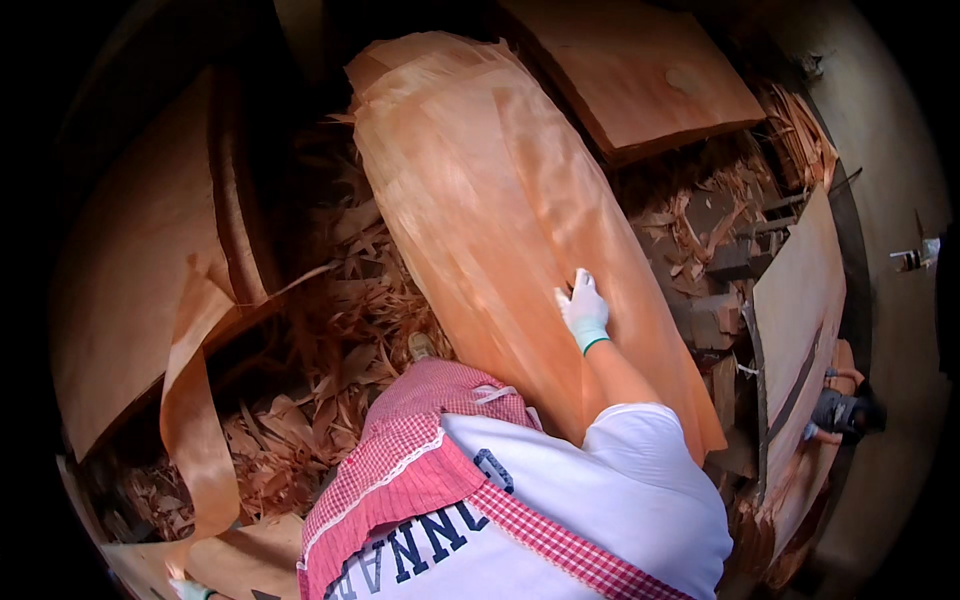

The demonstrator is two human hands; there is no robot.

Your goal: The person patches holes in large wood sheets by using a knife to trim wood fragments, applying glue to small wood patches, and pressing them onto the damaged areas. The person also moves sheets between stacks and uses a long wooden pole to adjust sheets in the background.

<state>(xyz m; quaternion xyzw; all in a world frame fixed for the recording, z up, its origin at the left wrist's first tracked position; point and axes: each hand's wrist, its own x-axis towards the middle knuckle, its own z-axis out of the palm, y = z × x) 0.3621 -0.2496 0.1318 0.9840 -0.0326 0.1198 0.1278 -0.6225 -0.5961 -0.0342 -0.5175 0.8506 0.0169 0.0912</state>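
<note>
A long stack of thin orange-brown wood veneer sheets (470,200) runs from the far middle toward me. On its near right part lies my right hand (584,308), in a white glove with a green cuff. Its fingers are bent and closed at a raised fold of the top veneer sheet. At the lower left edge, my left hand (190,588), also gloved, is only partly in view. Its fingers close on the near end of a veneer strip (205,440), which curls down from the stack on the left.
Veneer stacks stand at the left (130,260) and far right (650,70). Torn veneer scraps (290,430) cover the floor between stacks. Pale sheets (800,290) lean at the right, with another person (845,412) beyond. Blocks (715,320) lie beside the long stack.
</note>
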